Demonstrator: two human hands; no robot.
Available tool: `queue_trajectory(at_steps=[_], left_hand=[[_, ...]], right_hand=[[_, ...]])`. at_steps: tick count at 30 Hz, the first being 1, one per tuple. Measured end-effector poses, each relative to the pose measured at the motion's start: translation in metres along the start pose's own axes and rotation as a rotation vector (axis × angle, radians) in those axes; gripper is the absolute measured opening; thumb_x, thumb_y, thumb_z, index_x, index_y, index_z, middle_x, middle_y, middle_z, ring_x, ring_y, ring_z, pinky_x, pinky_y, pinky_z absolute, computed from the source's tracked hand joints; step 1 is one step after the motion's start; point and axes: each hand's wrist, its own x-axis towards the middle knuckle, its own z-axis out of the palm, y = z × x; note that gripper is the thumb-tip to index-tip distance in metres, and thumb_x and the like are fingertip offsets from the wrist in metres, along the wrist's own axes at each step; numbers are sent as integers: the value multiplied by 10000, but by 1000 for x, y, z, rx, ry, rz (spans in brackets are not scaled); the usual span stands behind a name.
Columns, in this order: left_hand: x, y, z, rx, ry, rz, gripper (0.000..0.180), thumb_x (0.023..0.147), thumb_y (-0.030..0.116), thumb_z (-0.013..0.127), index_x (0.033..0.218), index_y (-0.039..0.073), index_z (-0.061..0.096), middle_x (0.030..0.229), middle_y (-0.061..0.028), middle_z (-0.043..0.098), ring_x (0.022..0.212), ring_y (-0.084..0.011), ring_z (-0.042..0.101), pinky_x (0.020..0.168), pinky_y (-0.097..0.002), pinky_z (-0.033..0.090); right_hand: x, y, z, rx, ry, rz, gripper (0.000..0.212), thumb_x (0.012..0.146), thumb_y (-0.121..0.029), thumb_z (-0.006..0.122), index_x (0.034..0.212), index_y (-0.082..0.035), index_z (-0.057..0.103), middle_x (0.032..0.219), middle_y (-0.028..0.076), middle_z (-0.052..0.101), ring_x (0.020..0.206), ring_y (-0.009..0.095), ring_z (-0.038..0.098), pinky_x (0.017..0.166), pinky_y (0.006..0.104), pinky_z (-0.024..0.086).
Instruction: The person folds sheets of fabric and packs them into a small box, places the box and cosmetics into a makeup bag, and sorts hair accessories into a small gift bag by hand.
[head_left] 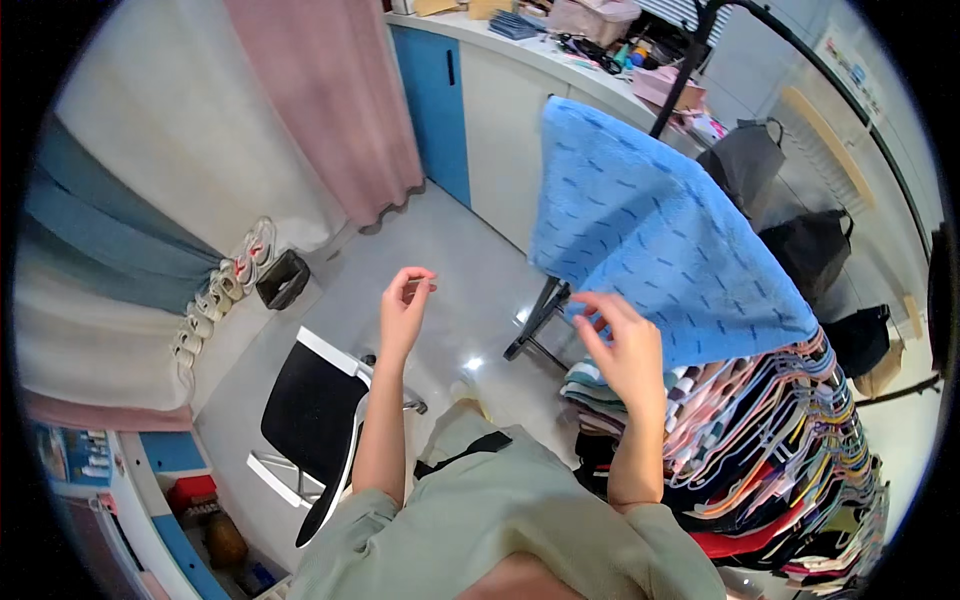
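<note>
A light blue fleecy towel or blanket (670, 220) with short dark dashes is draped over a black clothes rack (688, 80) on the right. In front of the cloth's lower left edge is my right hand (628, 345), fingers loosely bent and thumb apart. Nothing shows in it, and whether it touches the cloth I cannot tell. Farther left, my left hand (405, 310) is raised over the floor with curled fingers and a small gap to the thumb; it looks to hold nothing. Many garments on hangers (760, 450) hang packed below and right of the cloth.
A black and white chair (312, 400) stands close on my left. Several shoes (215, 295) and a small black bin (284, 280) line the curtain. A cluttered white counter (480, 30) with blue and white doors runs across the back. Dark bags (810, 250) hang at right.
</note>
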Motion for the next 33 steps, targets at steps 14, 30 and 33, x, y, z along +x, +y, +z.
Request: queue_trajectory(at_steps=[14,30,33], left_hand=[[110,6,-69,-6,-47,53,167,1009,134,526,1016,10,637,956,-45,687,871,-141,651,815,-282,513],[167,-29,-171,52,186,-103,149,1000,103,528,1034,-8,621,972,-56,675,889,-137,630,851,-287,503],[191,-32,-175,100,213,-131,147,998,98,525,1032,-7,623,968,-51,675,886,-131,629,843,-281,502]], right_hand=[[133,-60,132,-63,-288,-313,199,894,-246,643,1044,-132,711,920,50,713,731,215,697,648,339,528],[303,-122,279,97,-560,-578,220,891,-278,643,1042,-128,700,951,79,711,828,267,696,696,401,540],[347,-123,297,139,-568,-611,222,892,-266,644,1049,-118,699,961,77,713,796,244,693,681,377,538]])
